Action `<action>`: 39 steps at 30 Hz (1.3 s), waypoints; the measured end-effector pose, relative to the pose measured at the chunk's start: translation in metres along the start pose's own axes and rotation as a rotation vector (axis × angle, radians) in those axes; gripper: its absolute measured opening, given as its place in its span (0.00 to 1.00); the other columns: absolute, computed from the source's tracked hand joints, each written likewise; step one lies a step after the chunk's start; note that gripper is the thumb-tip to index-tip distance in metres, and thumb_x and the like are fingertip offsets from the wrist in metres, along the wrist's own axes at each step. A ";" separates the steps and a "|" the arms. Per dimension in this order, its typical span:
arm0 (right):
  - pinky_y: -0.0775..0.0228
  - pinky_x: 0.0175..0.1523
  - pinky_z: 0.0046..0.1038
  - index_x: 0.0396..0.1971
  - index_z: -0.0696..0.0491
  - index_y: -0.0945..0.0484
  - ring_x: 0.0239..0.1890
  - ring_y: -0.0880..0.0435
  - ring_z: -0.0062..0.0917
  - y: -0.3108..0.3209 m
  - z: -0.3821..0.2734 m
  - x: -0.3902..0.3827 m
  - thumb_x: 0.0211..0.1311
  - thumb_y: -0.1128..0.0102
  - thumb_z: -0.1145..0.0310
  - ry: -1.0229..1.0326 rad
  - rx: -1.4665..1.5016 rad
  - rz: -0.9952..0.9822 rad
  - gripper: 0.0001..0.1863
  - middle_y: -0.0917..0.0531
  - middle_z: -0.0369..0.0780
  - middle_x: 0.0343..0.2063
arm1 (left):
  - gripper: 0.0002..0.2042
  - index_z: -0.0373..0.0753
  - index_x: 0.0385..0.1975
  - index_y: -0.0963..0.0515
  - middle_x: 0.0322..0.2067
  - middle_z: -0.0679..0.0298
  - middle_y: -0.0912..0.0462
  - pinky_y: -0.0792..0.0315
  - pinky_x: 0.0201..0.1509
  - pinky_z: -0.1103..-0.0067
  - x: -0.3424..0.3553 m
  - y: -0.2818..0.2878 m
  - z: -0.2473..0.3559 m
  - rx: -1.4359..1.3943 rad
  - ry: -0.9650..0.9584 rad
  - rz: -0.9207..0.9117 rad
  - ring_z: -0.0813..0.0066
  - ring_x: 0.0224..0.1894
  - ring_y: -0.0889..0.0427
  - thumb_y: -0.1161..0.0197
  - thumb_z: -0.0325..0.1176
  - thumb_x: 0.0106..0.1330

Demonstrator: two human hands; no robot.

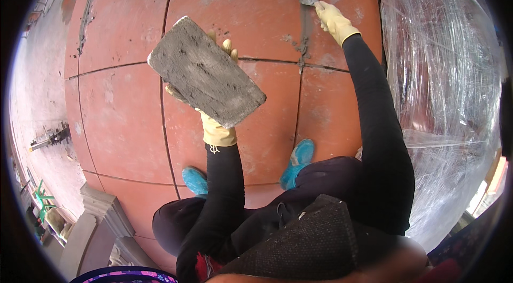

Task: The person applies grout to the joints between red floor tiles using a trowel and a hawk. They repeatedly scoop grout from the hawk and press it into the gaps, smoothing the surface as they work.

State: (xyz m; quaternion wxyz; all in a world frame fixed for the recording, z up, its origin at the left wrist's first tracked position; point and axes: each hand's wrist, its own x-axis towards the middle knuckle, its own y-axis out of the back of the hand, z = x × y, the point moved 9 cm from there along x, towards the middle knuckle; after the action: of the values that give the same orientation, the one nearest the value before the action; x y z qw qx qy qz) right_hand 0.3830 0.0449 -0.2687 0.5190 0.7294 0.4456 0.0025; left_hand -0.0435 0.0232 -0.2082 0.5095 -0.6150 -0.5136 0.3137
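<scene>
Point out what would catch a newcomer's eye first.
Likely the rough, grey-coated rectangular slab, held up left of centre in the cream-gloved left hand. Next, large flat reddish tiles fill the middle, and shiny clear plastic wrapping covers the right side. Bright blue shoes stand out below centre.

Bright, diffuse light spreads over the red tiles point(120, 117), leaving faint, soft shadows. The pale floor point(37, 85) at far left washes out toward white, while crinkled plastic sheeting point(438, 69) scatters glare. Dark sleeves point(377, 96) lose detail. The grey mortar point(208, 77) looks fairly sharp; a lower-right patch blurs. Tile joints point(120, 68) bow toward the black rim.
</scene>
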 end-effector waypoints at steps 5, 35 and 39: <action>0.34 0.25 0.23 0.73 0.49 0.37 0.21 0.31 0.17 -0.008 0.008 -0.012 0.78 0.54 0.52 -0.007 -0.007 -0.035 0.30 0.23 0.32 0.32 | 0.56 0.50 0.78 0.52 0.75 0.49 0.49 0.47 0.79 0.54 0.002 -0.022 -0.001 0.027 0.025 -0.164 0.41 0.72 0.39 0.41 0.77 0.55; 0.31 0.27 0.27 0.69 0.47 0.33 0.22 0.28 0.20 0.030 -0.013 0.075 0.77 0.56 0.50 0.030 -0.201 0.041 0.27 0.20 0.34 0.31 | 0.57 0.48 0.77 0.51 0.73 0.45 0.45 0.42 0.77 0.51 -0.005 0.000 0.019 0.087 -0.079 -0.019 0.36 0.70 0.38 0.33 0.73 0.52; 0.25 0.35 0.33 0.62 0.52 0.29 0.26 0.19 0.30 0.029 -0.004 0.054 0.77 0.61 0.50 0.013 -0.237 0.003 0.25 0.17 0.42 0.48 | 0.58 0.49 0.77 0.52 0.74 0.46 0.46 0.44 0.78 0.51 -0.001 0.007 0.017 0.048 -0.048 0.017 0.38 0.71 0.38 0.34 0.74 0.52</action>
State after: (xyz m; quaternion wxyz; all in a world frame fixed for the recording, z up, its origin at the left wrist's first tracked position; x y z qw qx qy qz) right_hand 0.4323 0.0809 -0.2699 0.5988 0.6634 0.4445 0.0608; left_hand -0.0570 0.0277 -0.2193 0.5089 -0.5993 -0.5128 0.3448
